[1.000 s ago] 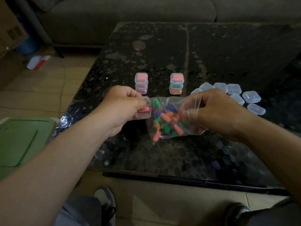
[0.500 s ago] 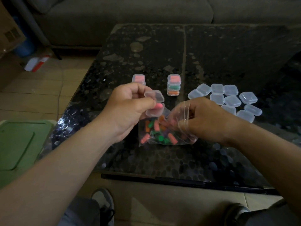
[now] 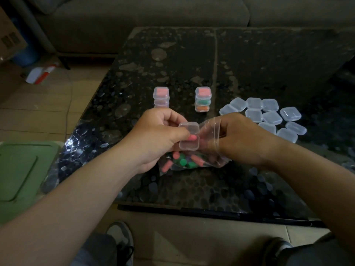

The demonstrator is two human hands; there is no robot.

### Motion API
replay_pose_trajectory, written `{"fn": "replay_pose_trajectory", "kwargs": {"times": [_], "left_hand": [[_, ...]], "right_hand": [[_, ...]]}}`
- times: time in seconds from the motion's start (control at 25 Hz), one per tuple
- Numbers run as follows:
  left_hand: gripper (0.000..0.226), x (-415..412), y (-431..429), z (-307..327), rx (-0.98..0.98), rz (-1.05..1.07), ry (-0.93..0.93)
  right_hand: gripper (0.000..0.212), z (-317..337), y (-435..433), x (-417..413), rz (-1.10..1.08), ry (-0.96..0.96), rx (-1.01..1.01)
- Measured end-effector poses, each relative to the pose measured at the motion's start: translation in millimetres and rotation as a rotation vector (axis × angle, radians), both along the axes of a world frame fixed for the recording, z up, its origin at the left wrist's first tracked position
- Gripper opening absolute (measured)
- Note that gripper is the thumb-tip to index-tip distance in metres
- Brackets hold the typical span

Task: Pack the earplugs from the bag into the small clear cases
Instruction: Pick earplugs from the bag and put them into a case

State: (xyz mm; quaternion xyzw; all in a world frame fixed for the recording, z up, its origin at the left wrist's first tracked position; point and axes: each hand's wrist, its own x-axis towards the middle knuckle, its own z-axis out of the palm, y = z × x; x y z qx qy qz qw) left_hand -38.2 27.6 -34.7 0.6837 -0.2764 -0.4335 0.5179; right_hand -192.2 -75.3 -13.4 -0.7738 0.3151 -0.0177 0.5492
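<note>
My left hand (image 3: 159, 135) holds a small clear case (image 3: 189, 143) with its lid up, and a pink earplug (image 3: 192, 137) lies inside it. Just to the right, my right hand (image 3: 240, 139) is inside the mouth of the clear plastic bag (image 3: 209, 131), its fingers hidden by the plastic. The bag's bottom rests on the table with pink, green and orange earplugs (image 3: 182, 162) in it. Two stacks of filled cases (image 3: 203, 101) (image 3: 161, 96) stand behind my hands. Several empty shut cases (image 3: 269, 118) lie to the right.
The dark speckled glass table (image 3: 192, 189) has a grey sofa (image 3: 134, 20) behind it. A green lid (image 3: 17, 169) lies at the left beside the table. A white and red object (image 3: 41, 72) lies on the tiled floor. My shoes show below the table edge.
My left hand has brought the open case with the pink earplug to the right, up against the bag's mouth. My right hand stays in the bag, which has shifted closer to me.
</note>
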Motion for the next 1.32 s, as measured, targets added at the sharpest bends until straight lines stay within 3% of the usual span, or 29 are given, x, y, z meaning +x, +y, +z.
{"fn": "replay_pose_trajectory", "kwargs": {"times": [0.12,0.44,0.6,0.88,1.08,1.2,1.32], "left_hand": [[0.026,-2,1,2,0.001,0.018,0.016],[0.027,-2,1,1,-0.003,0.038,0.102],[0.036,-6,0,4,-0.009,0.024,0.099],[0.032,-3,-1,-2,-0.010,0.025,0.121],[0.038,-5,-3,1,0.002,0.009,0.098],[0.038,-5,-2,2,0.007,-0.002,0.098],[0.033,-4,-1,5,0.030,0.006,0.109]], "right_hand": [[0.004,0,-2,-3,-0.022,-0.016,0.012],[0.026,3,-9,-6,-0.072,-0.019,-0.156],[0.019,0,-7,-5,-0.065,-0.004,-0.277],[0.011,-7,-9,-5,-0.026,0.024,-0.416],[0.019,-6,-7,-3,0.004,0.085,-0.492],[0.018,-2,-6,-4,-0.079,0.094,-0.575],[0.010,8,-4,-7,-0.255,-0.007,-0.785]]}}
